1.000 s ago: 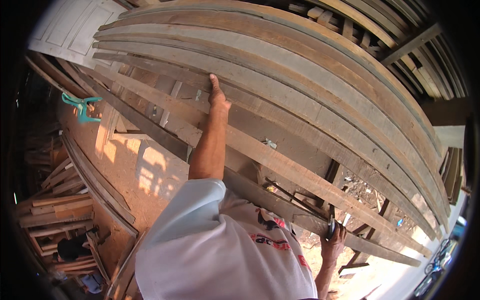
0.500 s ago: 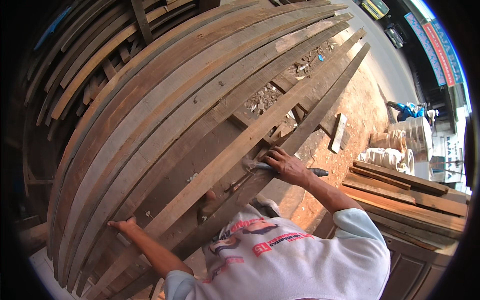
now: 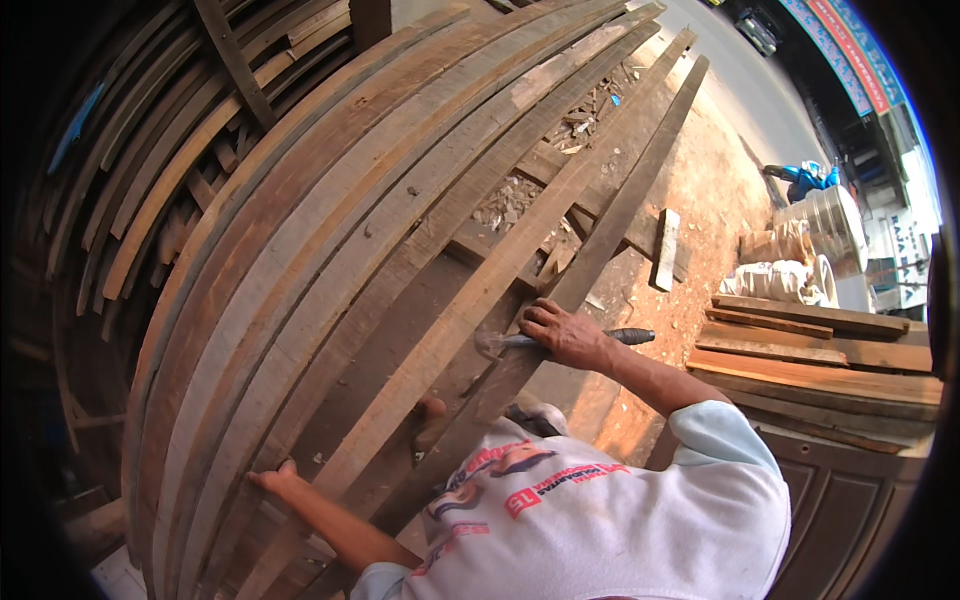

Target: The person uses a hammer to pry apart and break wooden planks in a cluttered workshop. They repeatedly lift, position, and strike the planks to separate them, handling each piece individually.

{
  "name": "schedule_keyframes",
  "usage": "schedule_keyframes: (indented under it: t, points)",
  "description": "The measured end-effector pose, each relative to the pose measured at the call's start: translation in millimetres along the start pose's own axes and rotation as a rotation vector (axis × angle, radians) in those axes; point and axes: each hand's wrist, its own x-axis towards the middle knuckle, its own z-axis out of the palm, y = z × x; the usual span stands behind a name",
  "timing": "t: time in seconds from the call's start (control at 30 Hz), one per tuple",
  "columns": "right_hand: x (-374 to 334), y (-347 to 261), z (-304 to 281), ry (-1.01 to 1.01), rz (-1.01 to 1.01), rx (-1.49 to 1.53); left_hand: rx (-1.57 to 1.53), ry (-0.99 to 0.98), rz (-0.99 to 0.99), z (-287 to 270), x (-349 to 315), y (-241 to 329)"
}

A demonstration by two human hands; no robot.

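Note:
Several long wooden planks lie side by side on a low wooden support, running from lower left to the far upper middle. My left hand (image 3: 274, 478) is at the near end, closed on the edge of a grey-brown plank (image 3: 400, 272), with part of its fingers hidden. In my right hand (image 3: 568, 336) is a hammer (image 3: 630, 336) with a dark grip, its metal head pointing left. That hand is closed round the hammer and rests at the rightmost narrow plank (image 3: 640, 200). A lighter narrow plank (image 3: 470, 300) runs between my two hands.
Stacked timber (image 3: 170, 200) fills the left side. Boards (image 3: 820, 370) lie on the right above a dark panelled door (image 3: 840, 510). A short wood block (image 3: 666, 250) and wood scraps (image 3: 515, 200) lie on the ground. White sacks (image 3: 775, 282), a blue motorbike (image 3: 805, 180) and a road are beyond.
My view has turned slightly, so the planks' far ends sit further left. The left hand's fingers have bent more round the plank edge. My right hand still holds the hammer in much the same place.

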Motion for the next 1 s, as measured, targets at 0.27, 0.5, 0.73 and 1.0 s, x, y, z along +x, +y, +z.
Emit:
schedule_keyframes:
  t: [0.27,0.5,0.73,1.0]
  points:
    - [1.5,0.3,-12.6,-0.040,-0.024,0.052,0.067,-0.150,-0.697,56.6,-173.9,-69.0]
    - [16.3,14.3,-28.0,-0.196,-0.062,0.138,0.969,-0.824,-0.393,59.9,-257.8,-77.2]
    - [29.1,7.9,-100.7,-0.299,0.178,0.377,1.466,-0.769,0.595,65.6,-240.5,-74.1]
    - [88.7,36.5,-73.8,0.761,0.759,1.542,1.574,-0.702,1.379,109.3,-215.5,-77.7]
